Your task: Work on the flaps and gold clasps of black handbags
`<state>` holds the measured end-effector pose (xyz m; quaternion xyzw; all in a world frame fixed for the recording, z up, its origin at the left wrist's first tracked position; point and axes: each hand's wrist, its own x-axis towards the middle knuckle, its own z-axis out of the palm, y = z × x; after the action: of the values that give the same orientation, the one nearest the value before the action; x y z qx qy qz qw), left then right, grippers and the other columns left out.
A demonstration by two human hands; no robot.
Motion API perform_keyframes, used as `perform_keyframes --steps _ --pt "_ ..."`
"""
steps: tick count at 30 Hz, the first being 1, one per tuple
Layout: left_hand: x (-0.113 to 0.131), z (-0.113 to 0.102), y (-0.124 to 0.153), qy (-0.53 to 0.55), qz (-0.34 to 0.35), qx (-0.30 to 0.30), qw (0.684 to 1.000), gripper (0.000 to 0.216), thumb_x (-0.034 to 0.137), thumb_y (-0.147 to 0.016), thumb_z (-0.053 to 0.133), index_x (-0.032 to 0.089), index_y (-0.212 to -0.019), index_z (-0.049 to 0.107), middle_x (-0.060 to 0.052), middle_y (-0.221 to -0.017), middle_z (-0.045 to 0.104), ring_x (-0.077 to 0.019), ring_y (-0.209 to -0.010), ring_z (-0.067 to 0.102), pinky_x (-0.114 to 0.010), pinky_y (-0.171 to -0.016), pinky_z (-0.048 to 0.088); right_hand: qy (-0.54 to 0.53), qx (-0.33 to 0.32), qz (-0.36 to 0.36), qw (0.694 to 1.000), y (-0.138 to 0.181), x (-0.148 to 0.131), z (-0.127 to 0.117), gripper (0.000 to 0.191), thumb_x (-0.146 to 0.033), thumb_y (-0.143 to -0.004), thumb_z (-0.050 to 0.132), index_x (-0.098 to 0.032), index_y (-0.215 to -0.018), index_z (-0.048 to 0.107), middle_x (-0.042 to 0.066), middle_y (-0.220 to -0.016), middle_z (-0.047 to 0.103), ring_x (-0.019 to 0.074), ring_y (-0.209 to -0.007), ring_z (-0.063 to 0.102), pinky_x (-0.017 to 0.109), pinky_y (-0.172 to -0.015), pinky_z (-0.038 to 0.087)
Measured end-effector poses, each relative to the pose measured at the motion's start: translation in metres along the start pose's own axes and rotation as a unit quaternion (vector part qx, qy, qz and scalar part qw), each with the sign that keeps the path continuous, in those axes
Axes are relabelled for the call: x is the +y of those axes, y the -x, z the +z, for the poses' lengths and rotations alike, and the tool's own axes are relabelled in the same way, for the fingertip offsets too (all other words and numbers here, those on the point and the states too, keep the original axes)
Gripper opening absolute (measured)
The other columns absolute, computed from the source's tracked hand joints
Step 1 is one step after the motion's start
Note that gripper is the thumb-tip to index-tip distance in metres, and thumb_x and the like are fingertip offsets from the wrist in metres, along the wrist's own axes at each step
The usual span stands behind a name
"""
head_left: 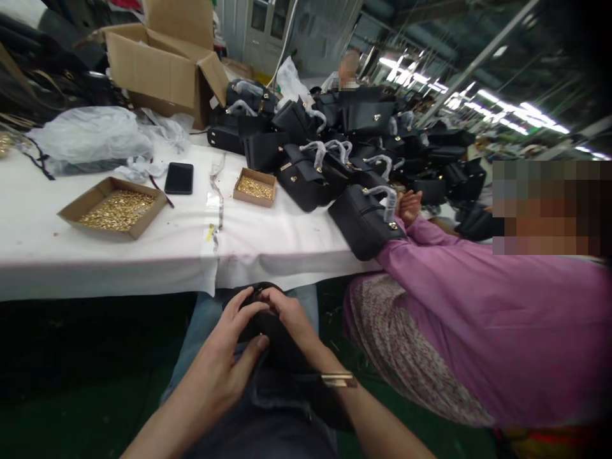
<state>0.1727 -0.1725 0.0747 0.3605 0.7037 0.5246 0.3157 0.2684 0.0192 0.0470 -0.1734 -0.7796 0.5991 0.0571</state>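
Note:
A black bag (282,347) rests on my lap, below the table's front edge. My left hand (228,344) grips its left side, thumb pressed on the black material and fingers curled over the top. My right hand (291,315) is closed on the bag's upper edge, fingertips meeting those of the left hand by a small metal part. A gold bracelet (338,380) circles my right wrist.
The white table (143,248) holds two cardboard trays of gold fittings (117,209) (255,187), a black phone (179,178), plastic bags, an open carton (162,64) and a heap of black handbags (335,146). A person in a purple sleeve (459,299) sits close on my right, holding a bag (366,220).

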Motion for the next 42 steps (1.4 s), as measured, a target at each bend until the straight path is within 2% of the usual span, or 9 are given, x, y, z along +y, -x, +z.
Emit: perform_keyframes --steps 3,6,9,13,18,24,32,38,42 --pt "-0.008 -0.015 0.01 0.036 -0.025 -0.008 0.999 0.032 0.053 -0.106 0.065 0.032 -0.13 0.071 -0.005 -0.176 0.038 -0.0349 -0.166 0.032 -0.054 -0.141 0.026 0.024 0.032 0.015 0.999 -0.001 0.002 0.02 0.016 -0.025 -0.103 0.066 -0.022 -0.118 0.07 0.002 -0.106 0.08 0.0198 -0.097 0.075 0.029 -0.086 0.055" --pt "-0.024 -0.029 0.021 0.095 -0.059 0.014 0.994 0.049 0.069 -0.105 0.056 0.023 -0.103 0.074 -0.013 -0.169 0.048 -0.042 -0.165 0.03 -0.063 -0.14 0.024 0.019 0.059 0.036 0.997 -0.003 0.004 0.036 0.013 -0.024 -0.105 0.064 -0.021 -0.115 0.072 0.004 -0.106 0.081 0.0201 -0.099 0.075 0.03 -0.09 0.055" --pt "-0.037 -0.035 0.031 0.13 -0.123 0.042 0.983 0.056 0.069 -0.106 0.051 0.021 -0.09 0.074 -0.015 -0.166 0.052 -0.0419 -0.168 0.025 -0.066 -0.141 0.013 0.027 0.007 0.034 0.999 -0.009 0.002 0.036 0.016 -0.023 -0.107 0.063 -0.021 -0.115 0.077 0.004 -0.11 0.082 0.0203 -0.102 0.076 0.03 -0.093 0.055" --pt "-0.037 -0.03 0.035 0.148 -0.186 0.038 0.971 0.039 0.055 -0.098 0.061 0.026 -0.114 0.08 -0.009 -0.174 0.044 -0.0415 -0.169 0.024 -0.064 -0.142 0.007 0.082 -0.109 -0.018 0.991 -0.023 -0.002 0.022 0.017 -0.019 -0.107 0.062 -0.023 -0.111 0.079 0.002 -0.109 0.082 0.0198 -0.1 0.075 0.029 -0.093 0.053" --pt "-0.035 -0.018 0.022 0.167 -0.198 0.019 0.966 0.037 0.028 -0.08 0.061 0.025 -0.116 0.073 -0.007 -0.174 0.041 -0.0385 -0.164 0.034 -0.059 -0.138 0.029 0.119 -0.153 -0.044 0.98 -0.028 0.006 0.013 0.022 -0.02 -0.111 0.056 -0.022 -0.101 0.076 0.002 -0.104 0.079 0.0195 -0.099 0.071 0.029 -0.092 0.05" --pt "-0.051 -0.015 0.002 0.149 -0.221 0.022 0.963 0.041 0.04 -0.094 0.071 0.023 -0.13 0.06 -0.011 -0.139 0.066 -0.0309 -0.122 0.068 -0.045 -0.108 0.057 0.065 -0.142 0.021 0.987 -0.017 0.022 0.02 0.022 -0.023 -0.111 0.058 -0.022 -0.097 0.075 0.0 -0.094 0.076 0.0177 -0.089 0.069 0.028 -0.083 0.047" --pt "-0.053 -0.028 -0.022 0.122 -0.174 -0.017 0.977 0.039 0.03 -0.095 0.073 0.025 -0.131 0.061 -0.01 -0.135 0.063 -0.0303 -0.14 0.057 -0.035 -0.099 0.061 -0.024 -0.074 0.119 0.99 -0.02 0.038 0.026 0.032 -0.036 -0.113 0.056 -0.021 -0.099 0.081 0.002 -0.097 0.08 0.0202 -0.092 0.071 0.029 -0.085 0.049" --pt "-0.056 -0.031 -0.029 0.045 -0.168 -0.066 0.983 0.02 0.029 -0.097 0.07 0.028 -0.117 0.072 -0.008 -0.149 0.058 -0.031 -0.141 0.058 -0.039 -0.104 0.063 -0.109 -0.009 0.216 0.97 -0.013 0.052 0.022 0.038 -0.048 -0.11 0.059 -0.018 -0.108 0.082 0.008 -0.1 0.083 0.0256 -0.093 0.077 0.034 -0.086 0.058" --pt "-0.053 -0.032 -0.032 -0.021 -0.152 -0.072 0.986 0.051 0.027 -0.099 0.068 0.04 -0.148 0.063 -0.004 -0.17 0.043 -0.0322 -0.156 0.047 -0.05 -0.125 0.054 -0.075 -0.014 0.222 0.972 -0.01 0.05 0.015 0.045 -0.052 -0.113 0.051 -0.017 -0.109 0.08 0.013 -0.107 0.084 0.0287 -0.099 0.079 0.04 -0.093 0.061"
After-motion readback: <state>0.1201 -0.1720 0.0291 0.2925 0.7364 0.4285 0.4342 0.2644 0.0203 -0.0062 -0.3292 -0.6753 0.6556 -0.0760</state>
